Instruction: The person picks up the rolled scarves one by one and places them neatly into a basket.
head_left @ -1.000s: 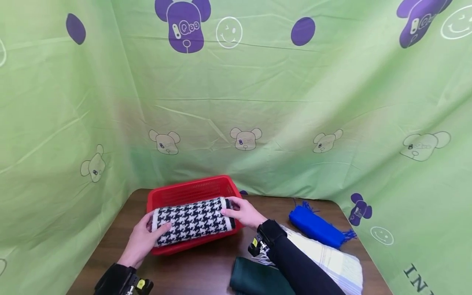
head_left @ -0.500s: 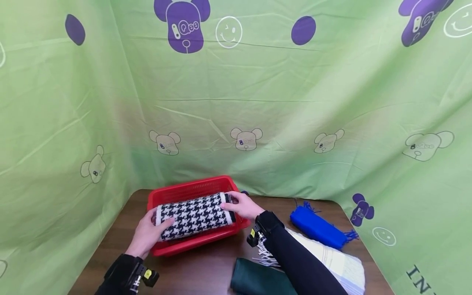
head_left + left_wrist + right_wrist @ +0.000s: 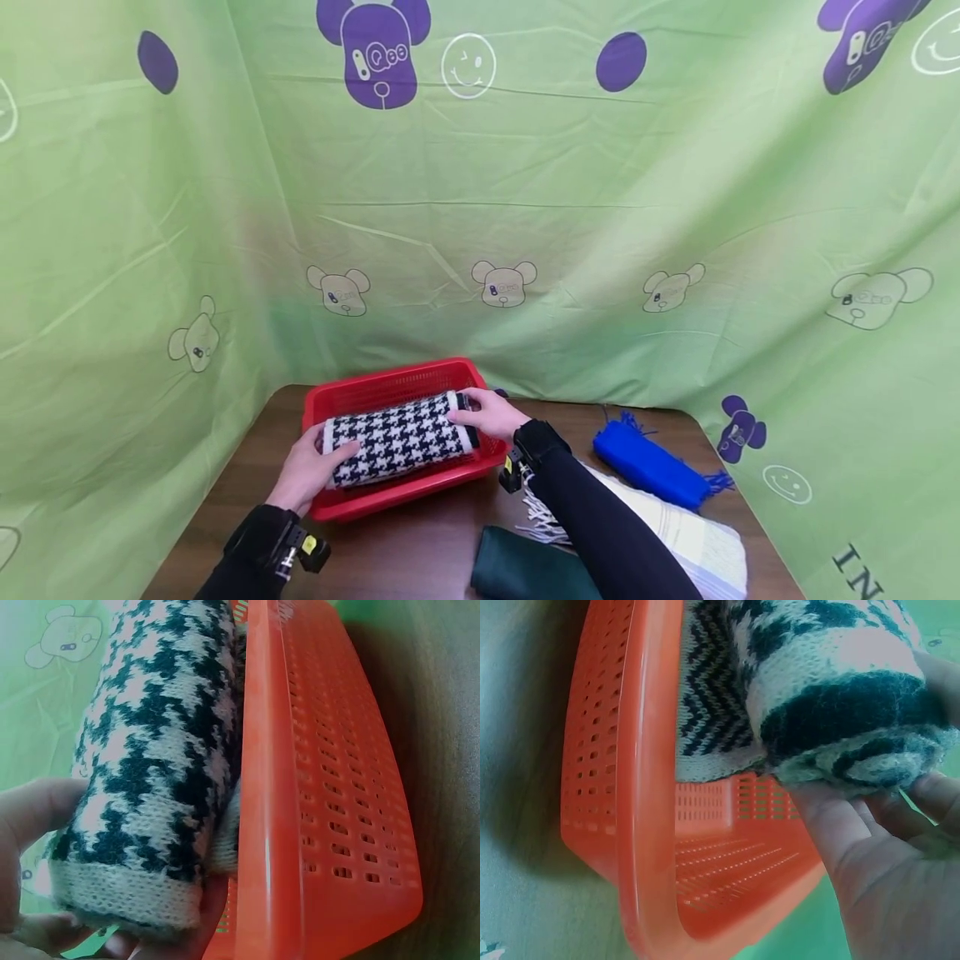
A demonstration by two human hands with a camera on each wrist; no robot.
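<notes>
A rolled black-and-white houndstooth knit scarf (image 3: 401, 439) lies lengthwise within the outline of a red plastic basket (image 3: 401, 495). My left hand (image 3: 309, 467) grips the roll's left end, thumb on top and fingers underneath. At the other end my right hand (image 3: 491, 415) holds the coiled edge, its fingers below the roll in the right wrist view. A zigzag-patterned flap (image 3: 714, 705) of the scarf hangs down inside the basket wall there. The left wrist view has the roll (image 3: 154, 750) beside the basket's perforated side (image 3: 349, 795). Whether it rests on the basket floor cannot be told.
To the right lie a folded blue fringed scarf (image 3: 652, 462), a white plaid fringed scarf (image 3: 701, 537) partly behind the right sleeve, and a dark green folded cloth (image 3: 525, 567). All are on the brown wooden table (image 3: 405, 554). Green printed fabric (image 3: 480, 183) surrounds the back and sides.
Both hands have carried the houndstooth scarf slightly away from me and to the right, bringing it further over the basket. Over the last half second it has barely moved.
</notes>
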